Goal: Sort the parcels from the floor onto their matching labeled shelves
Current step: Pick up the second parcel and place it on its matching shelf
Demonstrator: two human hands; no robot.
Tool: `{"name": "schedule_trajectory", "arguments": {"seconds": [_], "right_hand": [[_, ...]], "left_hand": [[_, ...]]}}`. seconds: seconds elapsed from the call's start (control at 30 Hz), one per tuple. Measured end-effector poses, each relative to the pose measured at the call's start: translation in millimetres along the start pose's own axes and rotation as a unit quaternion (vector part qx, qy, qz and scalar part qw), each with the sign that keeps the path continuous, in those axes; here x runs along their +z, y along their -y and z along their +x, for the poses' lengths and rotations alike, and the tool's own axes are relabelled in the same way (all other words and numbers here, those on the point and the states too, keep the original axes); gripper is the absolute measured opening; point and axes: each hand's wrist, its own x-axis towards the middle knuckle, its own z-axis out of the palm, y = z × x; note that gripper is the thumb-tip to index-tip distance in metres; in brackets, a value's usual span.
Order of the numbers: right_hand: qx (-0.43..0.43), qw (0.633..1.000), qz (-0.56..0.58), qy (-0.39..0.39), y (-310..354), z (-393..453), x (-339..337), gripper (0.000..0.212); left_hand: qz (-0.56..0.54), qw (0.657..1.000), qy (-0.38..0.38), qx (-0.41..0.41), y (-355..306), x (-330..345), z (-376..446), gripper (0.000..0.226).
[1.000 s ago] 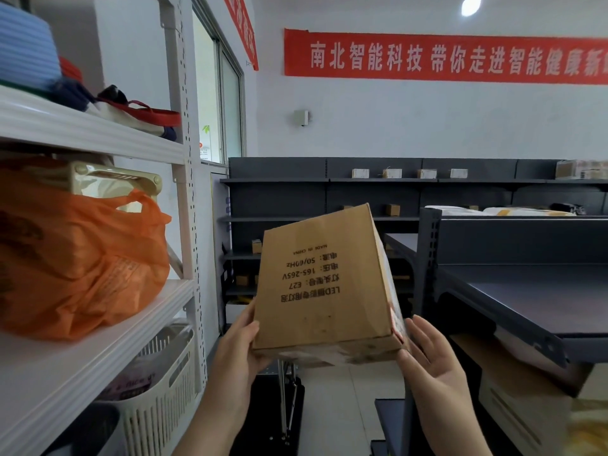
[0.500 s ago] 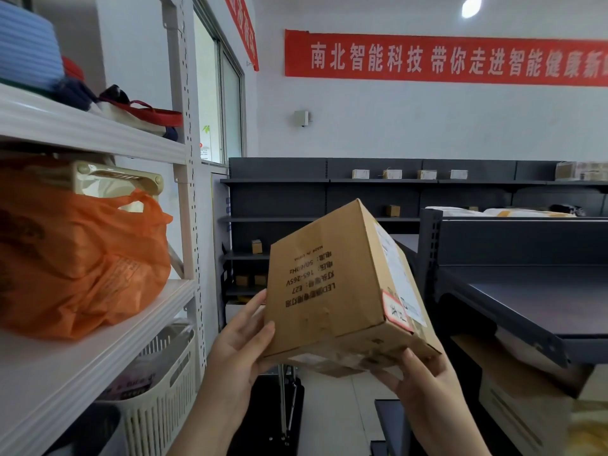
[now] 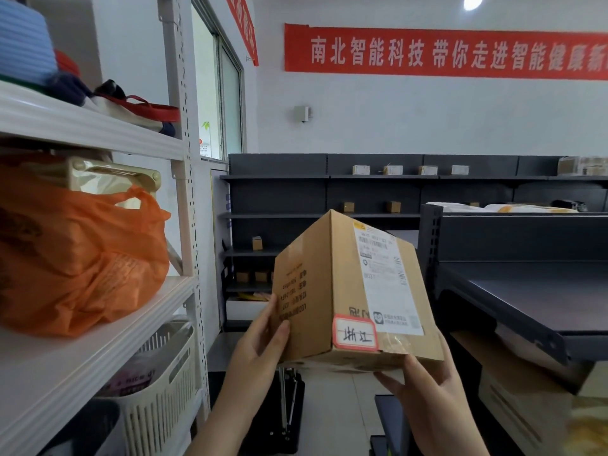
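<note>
I hold a brown cardboard parcel (image 3: 316, 291) at chest height between both hands. Its side with a white shipping label and a red-bordered handwritten sticker (image 3: 354, 334) faces me. My left hand (image 3: 260, 343) presses the printed left face. My right hand (image 3: 427, 386) supports the bottom right corner from below. Dark grey shelves (image 3: 279, 176) along the far wall carry several small boxes. A nearer dark grey shelf (image 3: 526, 291) stands at the right, level with the parcel.
A white shelf unit (image 3: 98, 340) at the left holds an orange plastic bag (image 3: 79, 251) and a white basket (image 3: 164, 383) below. A black stand (image 3: 283, 413) sits on the floor ahead. Cardboard boxes (image 3: 526, 409) lie under the right shelf.
The parcel has been turned in my hands, so the shipping label and handwritten sticker now face me. My right hand has moved under its bottom right corner.
</note>
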Motion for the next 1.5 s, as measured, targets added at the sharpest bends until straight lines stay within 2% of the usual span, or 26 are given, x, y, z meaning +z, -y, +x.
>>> {"name": "schedule_trajectory", "arguments": {"seconds": [0.1, 0.33, 0.43, 0.57, 0.77, 0.83, 0.9, 1.0, 1.1, 1.2, 1.37, 1.5], "right_hand": [[-0.005, 1.000, -0.016, 0.000, 3.6, -2.4, 2.6, 0.097], [-0.019, 0.996, -0.085, -0.005, 5.7, -5.9, -0.5, 0.102], [-0.036, 0.992, -0.119, -0.010, 4.1, -7.1, -3.1, 0.097], [-0.053, 0.989, -0.139, -0.007, 4.2, -9.3, -3.3, 0.095], [-0.050, 0.984, -0.173, -0.018, 5.9, -12.8, -4.6, 0.101], [-0.049, 0.980, -0.189, -0.021, 7.2, -13.3, -5.0, 0.100], [-0.051, 0.977, -0.205, -0.024, 8.3, -14.0, -5.5, 0.099], [-0.055, 0.973, -0.223, -0.027, 10.7, -15.6, -5.0, 0.099], [-0.064, 0.970, -0.234, -0.026, 12.4, -17.4, -4.9, 0.094], [-0.080, 0.966, -0.246, -0.026, 12.6, -21.8, -1.5, 0.091], [-0.088, 0.957, -0.275, -0.026, 9.9, -31.8, 5.5, 0.093], [-0.087, 0.954, -0.285, -0.030, 10.6, -36.9, 5.8, 0.090]], "left_hand": [[0.020, 1.000, 0.014, -0.006, -0.5, 5.2, -2.6, 0.052], [0.066, 0.997, 0.014, 0.025, 4.0, 9.5, -5.0, 0.043], [0.083, 0.995, 0.025, 0.043, 9.9, 8.1, -3.0, 0.039], [0.064, 0.997, 0.005, 0.042, 11.3, 8.5, -0.3, 0.039], [0.012, 0.999, 0.023, -0.024, 0.1, 14.5, -3.6, 0.025], [0.002, 0.998, 0.041, -0.037, -3.9, 16.3, -5.3, 0.031], [-0.010, 0.997, 0.061, -0.043, -5.0, 17.4, -6.5, 0.027], [-0.033, 0.994, 0.091, -0.060, -2.6, 16.9, -5.4, 0.054], [-0.042, 0.991, 0.103, -0.073, -4.6, 18.0, -5.9, 0.059], [-0.040, 0.991, 0.095, -0.083, -5.6, 20.1, -4.9, 0.049], [-0.043, 0.991, 0.071, -0.101, -7.3, 21.5, -3.5, 0.017], [-0.025, 0.992, 0.070, -0.100, -6.9, 20.6, -6.5, 0.012]]}}
